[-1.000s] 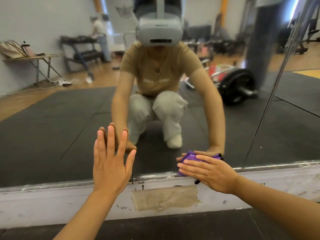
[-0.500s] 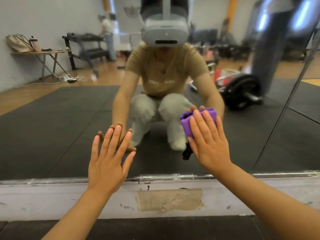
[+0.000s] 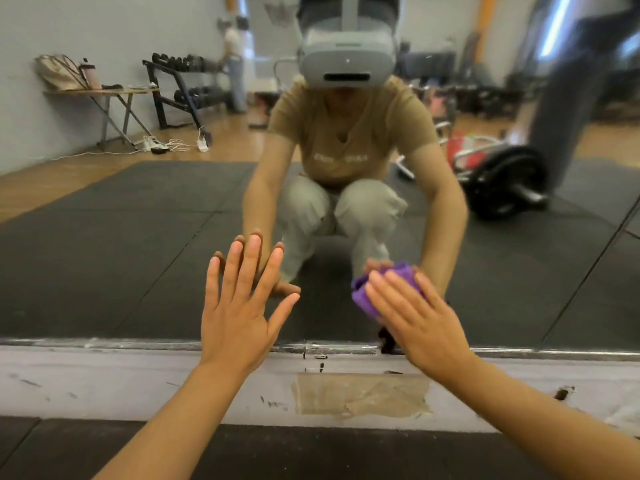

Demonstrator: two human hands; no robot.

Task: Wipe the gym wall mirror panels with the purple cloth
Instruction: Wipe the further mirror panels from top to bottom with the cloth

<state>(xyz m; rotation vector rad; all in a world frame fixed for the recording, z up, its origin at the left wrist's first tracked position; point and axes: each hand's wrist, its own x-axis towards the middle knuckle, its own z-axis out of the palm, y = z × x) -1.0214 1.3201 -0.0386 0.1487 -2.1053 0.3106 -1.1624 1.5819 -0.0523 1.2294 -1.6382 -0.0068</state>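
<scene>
Right hand, fingers straight, presses the purple cloth against the mirror near its bottom edge; flat, spread left hand braces beside it.

No readable text anywhere. The tan shirt reflected in the mirror carries small white lettering across the chest, but it's mirrored & too blurred to make out. No labels, nos. or signs legible elsewhere.
</scene>
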